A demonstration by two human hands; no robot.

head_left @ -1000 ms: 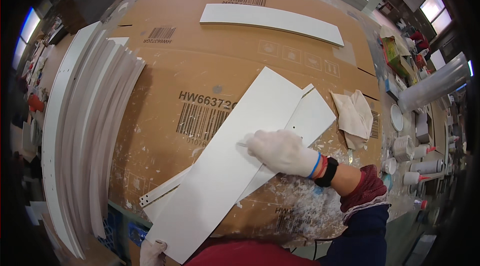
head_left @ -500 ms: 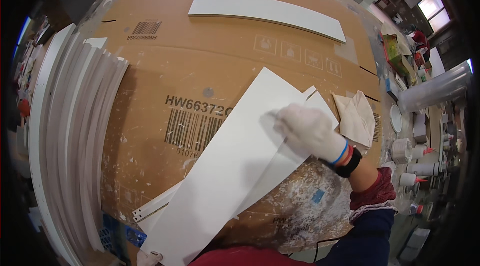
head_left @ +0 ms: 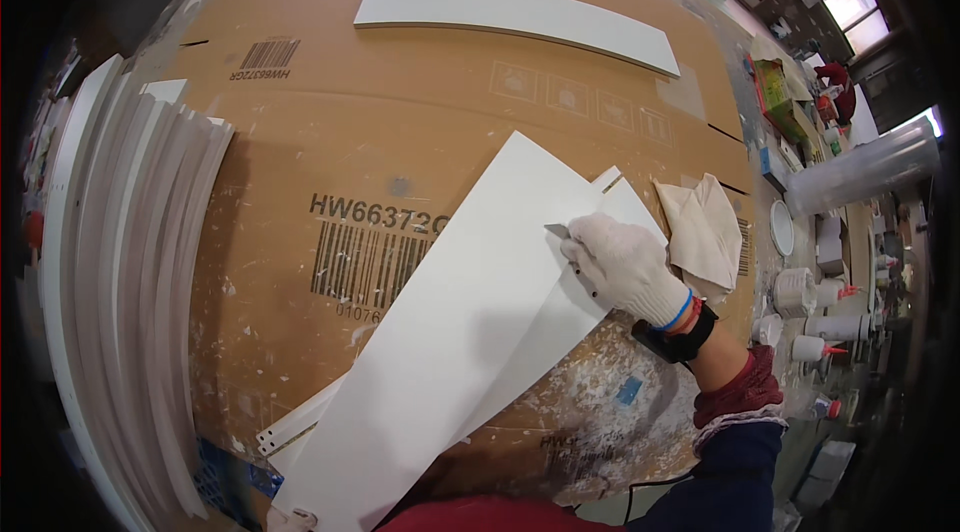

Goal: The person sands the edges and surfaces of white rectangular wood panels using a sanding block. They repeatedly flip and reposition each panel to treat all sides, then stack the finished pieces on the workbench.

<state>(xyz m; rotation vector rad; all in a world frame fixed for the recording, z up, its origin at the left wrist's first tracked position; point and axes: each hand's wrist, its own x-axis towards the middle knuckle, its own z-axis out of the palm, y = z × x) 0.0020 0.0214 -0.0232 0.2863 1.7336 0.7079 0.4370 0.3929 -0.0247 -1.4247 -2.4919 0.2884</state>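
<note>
A long white board [head_left: 430, 332] lies slanted in front of me, resting across a second white board [head_left: 560, 337]. My right hand [head_left: 620, 267], in a white glove, is closed around a small grey blade [head_left: 556, 230]; its handle is hidden in the fist. The blade's pointed tip is at the upper board's face, near its right long edge; I cannot tell whether it touches. At the lower left, my left hand [head_left: 292, 520], also gloved, grips the near end of the upper board. Most of that hand is cut off by the rim.
Printed brown cardboard [head_left: 290, 147] covers the table. White boards [head_left: 130, 292] stand stacked at left; another white board [head_left: 520, 20] lies at the far side. A cream cloth [head_left: 700, 237] sits right of my hand. Bottles [head_left: 815, 349] and a clear roll [head_left: 865, 172] line the right.
My right hand has shifted slightly right over the board, toward its long edge, and the blade shows more sharply. The whole view has moved a little. My left hand stays at the board's end.
</note>
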